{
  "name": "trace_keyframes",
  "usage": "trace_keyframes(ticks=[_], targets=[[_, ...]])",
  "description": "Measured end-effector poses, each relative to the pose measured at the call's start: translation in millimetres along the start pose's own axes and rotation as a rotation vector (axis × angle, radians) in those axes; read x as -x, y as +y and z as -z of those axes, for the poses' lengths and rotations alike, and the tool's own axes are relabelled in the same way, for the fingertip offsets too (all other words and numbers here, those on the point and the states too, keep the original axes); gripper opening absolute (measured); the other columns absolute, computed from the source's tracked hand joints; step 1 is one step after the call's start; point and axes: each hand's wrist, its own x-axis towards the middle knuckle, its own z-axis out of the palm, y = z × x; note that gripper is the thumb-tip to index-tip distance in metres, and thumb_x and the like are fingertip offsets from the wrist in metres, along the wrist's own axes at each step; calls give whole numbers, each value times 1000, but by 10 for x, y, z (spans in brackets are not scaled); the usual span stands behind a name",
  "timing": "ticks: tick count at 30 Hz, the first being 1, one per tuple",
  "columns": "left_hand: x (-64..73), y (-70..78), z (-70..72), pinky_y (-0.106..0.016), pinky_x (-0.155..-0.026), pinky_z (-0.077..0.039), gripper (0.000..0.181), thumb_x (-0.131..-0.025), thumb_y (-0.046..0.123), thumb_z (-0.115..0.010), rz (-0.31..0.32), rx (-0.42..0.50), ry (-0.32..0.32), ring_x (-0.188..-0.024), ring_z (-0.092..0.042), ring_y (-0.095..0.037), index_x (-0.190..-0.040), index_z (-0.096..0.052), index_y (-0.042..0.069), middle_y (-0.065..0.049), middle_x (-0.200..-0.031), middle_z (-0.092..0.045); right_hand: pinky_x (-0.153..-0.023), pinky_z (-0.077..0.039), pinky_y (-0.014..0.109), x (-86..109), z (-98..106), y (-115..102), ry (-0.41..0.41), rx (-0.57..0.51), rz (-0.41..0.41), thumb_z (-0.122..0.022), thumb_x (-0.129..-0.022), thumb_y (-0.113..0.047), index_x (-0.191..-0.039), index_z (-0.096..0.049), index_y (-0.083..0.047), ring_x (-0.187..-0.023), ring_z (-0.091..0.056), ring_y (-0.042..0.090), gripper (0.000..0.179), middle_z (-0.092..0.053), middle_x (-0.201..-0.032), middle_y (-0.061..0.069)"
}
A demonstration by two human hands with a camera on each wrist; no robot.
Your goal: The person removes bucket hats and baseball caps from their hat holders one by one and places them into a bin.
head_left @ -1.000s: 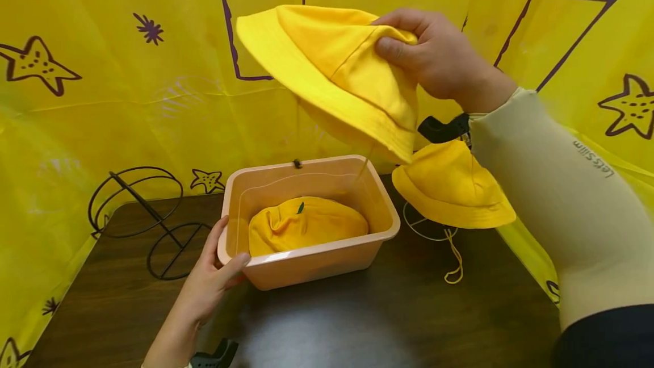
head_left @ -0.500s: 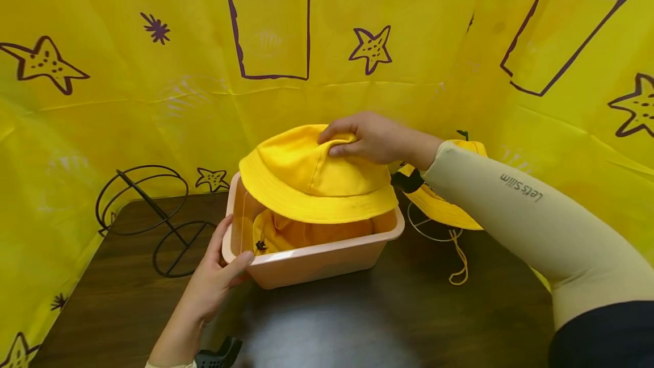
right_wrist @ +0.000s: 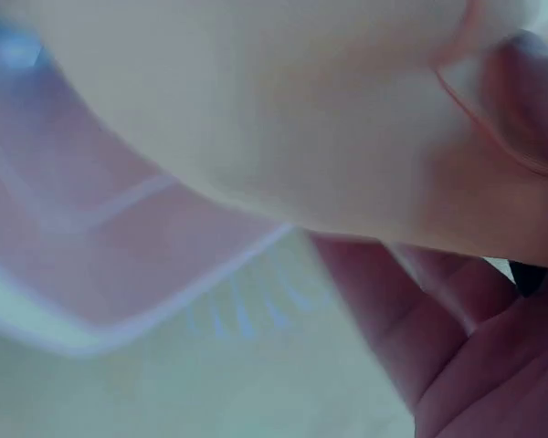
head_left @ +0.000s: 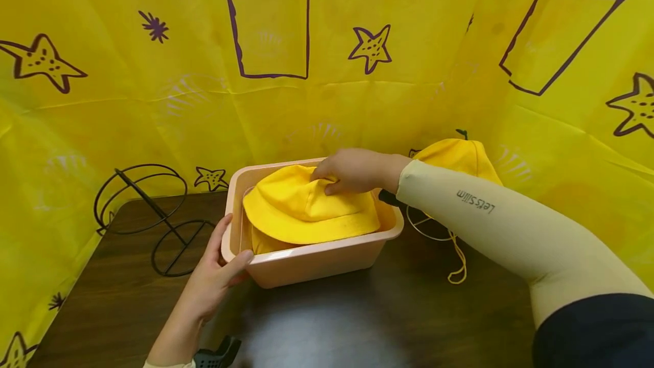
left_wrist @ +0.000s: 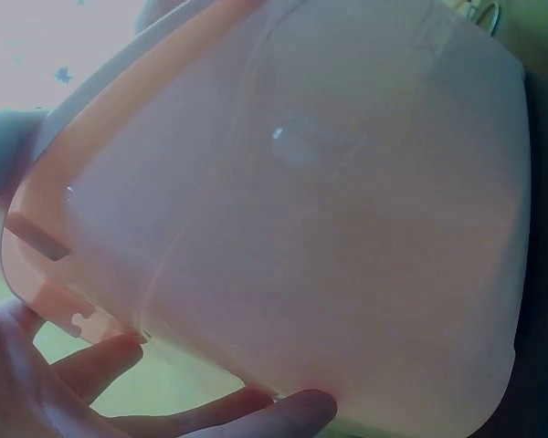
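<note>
head — right hand [head_left: 352,170] pinches yellow hat [head_left: 286,200] — left hand [head_left: 214,274] grips bin [head_left: 317,263]

1. The bench [head_left: 409,311] has a dark brown, wood-grained top, with a bright sheen in front of the tub [head_left: 317,263].
2. The pink tub sits near its middle.
3. Left of that, a black wire stand [head_left: 152,207] rests on its round base.
4. Just right, a pale wire stand [head_left: 428,238].
</note>
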Motion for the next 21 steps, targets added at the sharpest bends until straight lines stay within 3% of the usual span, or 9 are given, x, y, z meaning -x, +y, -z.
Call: trace_keyframes(ticks=[4, 6, 10, 12, 14, 17, 21], targets=[[-4, -11, 0, -52, -85, -52, 83, -99, 13, -64, 1, -14, 5, -127, -41, -50, -160, -10, 29, -24, -157, -15, -94, -47, 36, -13, -43, 19, -67, 73, 14, -69, -96, -21, -122, -68, -18, -102, -61, 17, 26, -66, -117, -3], [-4, -18, 4, -52, -85, -52, 83, -99, 13, -64, -5, -16, -2, -126, -42, -50, -160, -9, 28, -24, -157, -17, -100, -43, 38, -24, -76, 4, -100, 64, 4, -70, -96, -28, -133, -63, -21, -117, -56, 20, 39, -59, -134, 1], [-6, -20, 7, -51, -85, -53, 82, -100, 10, -62, -20, -17, -14, -125, -43, -51, -160, -9, 26, -25, -155, -20, -111, -32, 42, -74, -231, -59, -172, 32, -7, -72, -89, -49, -158, -31, -34, -142, -30, 27, 81, -12, -165, 7], [-6, -17, 6, -49, -84, -53, 82, -100, 10, -62, -20, -23, -14, -124, -44, -50, -160, -8, 26, -26, -155, -21, -106, -37, 40, -109, -347, -86, -217, 17, -12, -72, -86, -56, -159, -13, -43, -147, -18, 27, 95, 10, -166, 3], [-5, -14, 3, -47, -84, -54, 83, -100, 10, -62, -14, -28, -10, -124, -45, -49, -160, -8, 26, -25, -155, -21, -103, -41, 41, -149, -476, -103, -262, -18, -27, -73, -85, -56, -156, -4, -50, -149, -9, 29, 100, 23, -163, -3], [-1, -12, 0, -44, -84, -54, 84, -99, 10, -63, -5, -30, -1, -124, -45, -48, -160, -8, 27, -26, -155, -22, -96, -47, 42, -215, -634, -107, -317, -21, -56, -73, -85, -54, -152, 1, -58, -149, 3, 33, 100, 31, -159, -11], [7, -16, -5, -43, -83, -54, 84, -99, 10, -63, 1, -18, 6, -124, -45, -49, -161, -8, 27, -26, -155, -20, -103, -39, 54, -309, -768, -92, -354, 4, -72, -71, -84, -59, -150, 1, -60, -147, 6, 40, 97, 32, -158, -11]])
